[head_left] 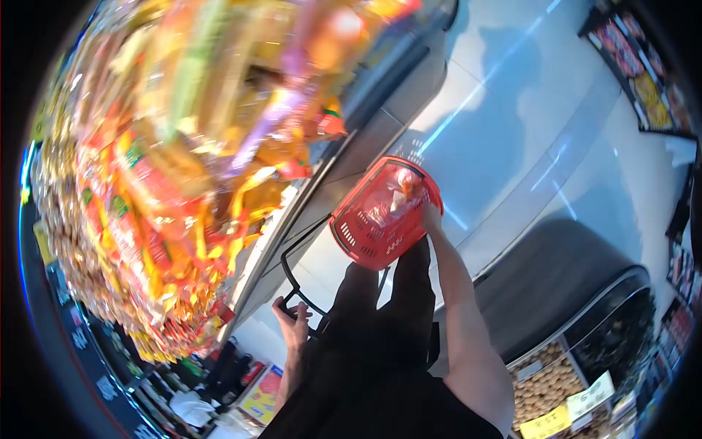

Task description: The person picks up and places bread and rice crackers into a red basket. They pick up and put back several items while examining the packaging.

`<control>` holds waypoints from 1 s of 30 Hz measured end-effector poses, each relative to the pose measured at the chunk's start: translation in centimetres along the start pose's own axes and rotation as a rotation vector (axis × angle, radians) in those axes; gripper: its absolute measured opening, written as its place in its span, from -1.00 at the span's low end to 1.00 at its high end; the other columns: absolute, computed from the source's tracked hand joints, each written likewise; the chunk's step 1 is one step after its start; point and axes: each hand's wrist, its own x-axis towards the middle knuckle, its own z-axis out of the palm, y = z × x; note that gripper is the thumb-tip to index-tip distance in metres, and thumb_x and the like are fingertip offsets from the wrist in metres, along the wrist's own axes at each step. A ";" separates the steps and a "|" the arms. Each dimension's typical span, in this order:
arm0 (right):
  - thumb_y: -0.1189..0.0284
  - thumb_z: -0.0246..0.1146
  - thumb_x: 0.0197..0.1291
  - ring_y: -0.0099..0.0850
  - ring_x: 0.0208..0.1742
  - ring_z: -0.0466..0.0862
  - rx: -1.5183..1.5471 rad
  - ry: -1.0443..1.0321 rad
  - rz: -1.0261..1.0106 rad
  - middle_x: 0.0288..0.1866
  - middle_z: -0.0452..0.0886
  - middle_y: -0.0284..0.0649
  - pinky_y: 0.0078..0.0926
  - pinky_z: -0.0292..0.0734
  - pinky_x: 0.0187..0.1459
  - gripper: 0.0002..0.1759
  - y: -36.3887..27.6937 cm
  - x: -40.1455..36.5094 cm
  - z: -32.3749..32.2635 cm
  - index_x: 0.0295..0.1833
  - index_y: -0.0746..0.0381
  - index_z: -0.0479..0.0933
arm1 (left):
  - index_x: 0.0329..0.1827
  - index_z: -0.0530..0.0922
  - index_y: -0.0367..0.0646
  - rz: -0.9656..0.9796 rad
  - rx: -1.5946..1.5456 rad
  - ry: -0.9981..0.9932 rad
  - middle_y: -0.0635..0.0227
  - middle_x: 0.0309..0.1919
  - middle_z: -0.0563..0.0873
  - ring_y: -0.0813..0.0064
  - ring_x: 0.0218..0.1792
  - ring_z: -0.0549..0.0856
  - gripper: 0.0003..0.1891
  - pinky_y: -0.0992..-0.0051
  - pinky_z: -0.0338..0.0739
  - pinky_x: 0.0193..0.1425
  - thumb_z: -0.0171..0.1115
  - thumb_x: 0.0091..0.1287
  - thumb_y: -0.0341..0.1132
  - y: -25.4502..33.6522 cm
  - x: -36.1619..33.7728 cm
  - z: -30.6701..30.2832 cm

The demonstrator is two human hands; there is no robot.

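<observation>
A red shopping basket (373,241) hangs in front of the legs, with a clear plastic bag (395,201) inside. My right hand (431,218) is closed at the basket's right rim; its fingers are mostly hidden against the basket. The basket's black handle (287,267) is swung out to the left. Lower left, my left hand (292,322) has its fingers curled round the black handle, near its end. To the left, a large heap of shiny wrapped packets (146,190), red, orange and yellow, fills the view, partly blurred.
A metal-edged display counter (274,227) runs along the left. Tiled floor (512,110) stretches ahead. A dark curved counter (563,274) stands at the right, beside a bin of round brown goods (548,384) with price cards. Packaged goods (643,88) sit on a shelf at the upper right.
</observation>
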 end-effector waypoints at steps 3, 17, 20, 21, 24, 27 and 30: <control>0.50 0.18 0.05 0.08 -0.22 0.70 -0.105 -0.060 -0.126 -0.41 0.65 0.05 -0.04 0.61 -0.20 -0.92 -1.7 -3.5 -2.5 -0.38 0.27 0.57 | 0.37 0.13 -0.27 -0.039 0.041 0.026 0.12 -0.31 0.69 0.33 -0.41 0.74 -0.35 0.37 0.60 -0.31 0.32 0.37 -0.29 -0.2 0.1 -0.6; 0.43 0.21 0.24 0.00 -0.33 0.69 0.021 0.059 -1.089 -0.41 0.66 -0.09 -0.11 0.59 -0.25 -0.89 -15.8 -11.2 -13.9 -0.31 0.23 0.55 | 0.45 0.18 -0.38 0.006 0.364 -0.039 -0.28 -0.01 0.65 -0.28 -0.02 0.66 -0.25 -0.03 0.55 0.09 0.08 0.44 0.07 2.3 -0.6 -3.3; 0.51 0.16 0.29 -0.08 -0.31 0.74 -0.104 -0.196 -0.718 -0.44 0.68 -0.07 -0.20 0.60 -0.24 -0.92 -21.8 -13.8 -16.6 -0.24 0.23 0.56 | 0.11 0.51 -0.33 0.136 0.495 -0.058 -0.18 -0.06 0.67 -0.18 -0.02 0.68 -0.49 0.02 0.59 0.06 0.11 0.44 0.02 3.0 -0.8 -5.0; 0.51 0.16 0.29 -0.08 -0.31 0.74 -0.120 -0.198 -0.730 -0.44 0.68 -0.07 -0.20 0.60 -0.24 -0.92 -23.7 -15.2 -17.4 -0.24 0.23 0.56 | 0.03 0.57 -0.31 0.206 0.506 -0.028 -0.11 -0.10 0.70 -0.14 -0.04 0.69 -0.57 0.03 0.59 0.04 0.13 0.45 -0.04 3.6 -1.3 -5.9; 0.49 0.19 0.32 -0.18 -0.31 0.76 -0.075 -0.229 -0.704 -0.43 0.69 -0.07 -0.26 0.61 -0.24 -0.92 -27.9 -18.4 -18.2 -0.18 0.24 0.58 | -0.12 0.67 -0.26 0.386 0.148 -0.061 0.08 -0.23 0.75 0.07 -0.15 0.75 -0.74 0.17 0.63 -0.06 0.21 0.42 -0.22 5.6 -1.7 -9.2; 0.47 0.19 0.33 -0.19 -0.31 0.77 -0.070 -0.291 -0.746 -0.43 0.69 -0.08 -0.27 0.62 -0.24 -0.90 -29.2 -20.1 -17.2 -0.16 0.24 0.59 | -0.24 0.70 -0.31 0.465 -0.221 -0.182 0.19 -0.39 0.74 0.27 -0.37 0.73 -0.91 0.37 0.60 -0.24 0.31 0.32 -0.45 11.6 -4.6 -15.7; 0.46 0.19 0.33 -0.22 -0.27 0.77 -0.054 -0.371 -0.724 -0.38 0.70 -0.07 -0.29 0.62 -0.18 -0.88 -28.7 -20.4 -15.2 -0.14 0.26 0.60 | -0.21 0.74 -0.21 0.814 -0.489 -0.389 0.29 -0.32 0.75 0.42 -0.35 0.69 -0.91 0.42 0.56 -0.25 0.39 0.27 -0.43 14.4 -7.3 -21.8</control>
